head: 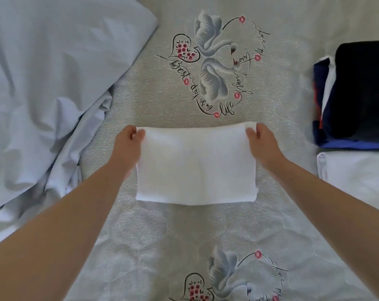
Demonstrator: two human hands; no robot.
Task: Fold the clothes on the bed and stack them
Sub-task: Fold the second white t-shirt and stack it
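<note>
The folded white garment [196,166] is soft matt cloth, smooth with faint creases. Under it, the bedspread [140,235] is a pale grey quilted fabric with a fine pebbled, slightly shiny texture and printed swans. Left of the garment, the light blue sheet [43,83] is thin, smooth, rumpled cloth. Right of it, the stack of dark clothes [357,94] looks matt, over another white folded cloth [355,177].

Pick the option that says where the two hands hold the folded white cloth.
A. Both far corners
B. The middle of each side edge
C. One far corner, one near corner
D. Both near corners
A: the left hand and right hand each pinch a far corner of the folded white cloth.
</note>
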